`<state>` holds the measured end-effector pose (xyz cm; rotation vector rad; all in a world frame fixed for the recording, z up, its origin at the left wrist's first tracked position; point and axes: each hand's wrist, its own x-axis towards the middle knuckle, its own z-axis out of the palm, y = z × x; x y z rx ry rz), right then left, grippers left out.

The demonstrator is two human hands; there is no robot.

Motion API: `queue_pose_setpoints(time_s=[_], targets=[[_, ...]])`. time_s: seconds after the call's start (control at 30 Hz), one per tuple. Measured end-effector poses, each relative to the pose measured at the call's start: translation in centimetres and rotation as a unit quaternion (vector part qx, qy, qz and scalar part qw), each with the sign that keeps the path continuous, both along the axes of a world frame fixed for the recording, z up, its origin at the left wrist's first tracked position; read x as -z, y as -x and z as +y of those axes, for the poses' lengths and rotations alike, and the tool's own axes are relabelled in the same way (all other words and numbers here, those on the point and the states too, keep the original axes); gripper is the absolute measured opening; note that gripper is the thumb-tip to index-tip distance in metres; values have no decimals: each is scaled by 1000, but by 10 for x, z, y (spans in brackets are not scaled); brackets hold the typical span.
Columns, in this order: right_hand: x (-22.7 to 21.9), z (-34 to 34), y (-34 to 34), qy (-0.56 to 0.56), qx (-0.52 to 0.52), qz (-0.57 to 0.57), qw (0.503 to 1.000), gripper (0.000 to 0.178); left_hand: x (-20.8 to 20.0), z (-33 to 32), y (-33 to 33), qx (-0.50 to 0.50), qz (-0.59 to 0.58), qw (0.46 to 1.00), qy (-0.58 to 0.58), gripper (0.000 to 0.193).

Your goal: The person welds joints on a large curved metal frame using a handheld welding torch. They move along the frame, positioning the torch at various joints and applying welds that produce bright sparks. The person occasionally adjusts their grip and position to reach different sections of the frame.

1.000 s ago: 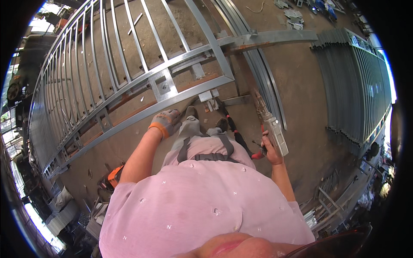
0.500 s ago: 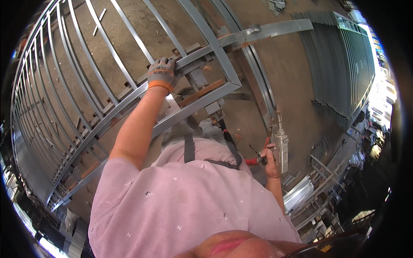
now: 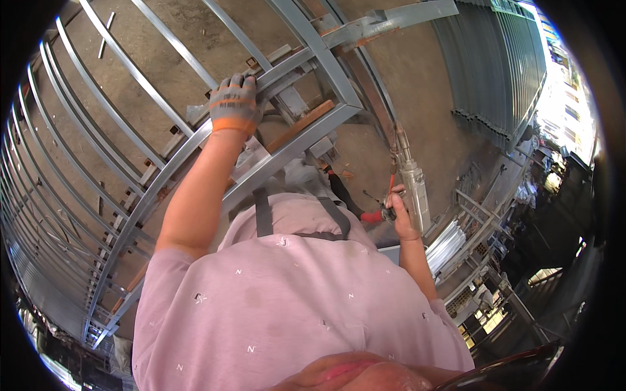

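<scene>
Upper centre: steel frame rail (image 3: 297,62) being gripped by gloved left hand (image 3: 235,104) | centre right: pneumatic tool (image 3: 412,182) being clasped by right hand (image 3: 399,215)

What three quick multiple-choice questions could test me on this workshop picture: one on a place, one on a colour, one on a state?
1. Where does the left hand rest?
A. on the metal frame
B. on the floor
C. in a pocket

2. What colour is the cuff of the glove?
A. blue
B. orange
C. white

3. How is the right hand?
A. open and empty
B. out of view
C. shut on the power tool

Answers: 1 A, the gloved fingers curl over a frame bar; 2 B, an orange band circles the wrist; 3 C, the fingers wrap the tool's grey body.
</scene>
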<state>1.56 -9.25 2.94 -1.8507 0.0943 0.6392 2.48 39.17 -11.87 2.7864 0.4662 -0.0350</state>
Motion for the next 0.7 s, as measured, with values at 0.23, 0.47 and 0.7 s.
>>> queue_pose_setpoints(time_s=[0.23, 0.47, 0.7], targets=[[-10, 5, -28, 22, -59, -28, 998, 23, -31, -30, 146, 37, -139, 982, 123, 46], [-1, -19, -53, -35, -42, -2, 998, 28, -35, -92, 233, 0, -57, 983, 176, 41], [-64, -52, -93, -176, -54, -57, 981, 31, -62, -158, 149, 19, -50, 980, 192, 33]])
